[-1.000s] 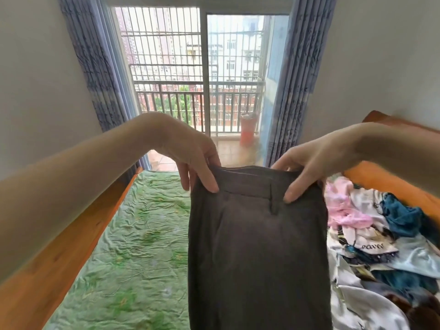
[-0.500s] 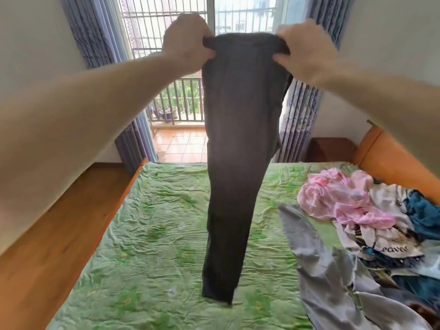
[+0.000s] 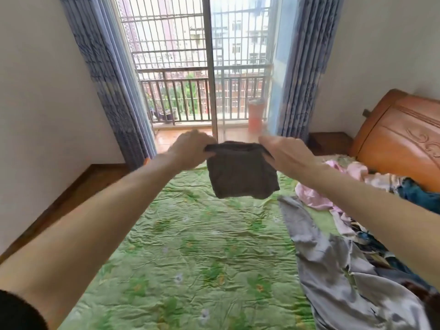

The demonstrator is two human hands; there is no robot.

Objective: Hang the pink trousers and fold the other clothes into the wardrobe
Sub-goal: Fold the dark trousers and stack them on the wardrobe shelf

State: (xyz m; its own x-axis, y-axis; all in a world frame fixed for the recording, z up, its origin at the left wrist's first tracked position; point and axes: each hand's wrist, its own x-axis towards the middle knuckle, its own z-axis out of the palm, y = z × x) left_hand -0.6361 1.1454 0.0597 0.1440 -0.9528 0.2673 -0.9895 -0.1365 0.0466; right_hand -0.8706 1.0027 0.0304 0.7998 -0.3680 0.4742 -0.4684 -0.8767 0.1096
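Dark grey-brown trousers [image 3: 241, 173] hang in the air over the far part of the bed, held by the waistband with only a short stretch of cloth showing below. My left hand [image 3: 191, 148] grips the left corner of the waistband. My right hand [image 3: 283, 154] grips the right corner. Both arms are stretched far forward. The pink trousers [image 3: 312, 197] lie crumpled on the right side of the bed, at the far end of a heap of clothes [image 3: 381, 234].
A green quilted bed cover [image 3: 190, 253] fills the middle. A light grey garment [image 3: 333, 270] sprawls at the right front. The orange headboard [image 3: 400, 136] stands at right, a brown nightstand [image 3: 329, 142] beside it. Blue curtains [image 3: 112, 77] frame the balcony door.
My hands have dropped from high up to chest height and reached farther out. The trousers, hanging full length before, now show only a short piece swung forward.
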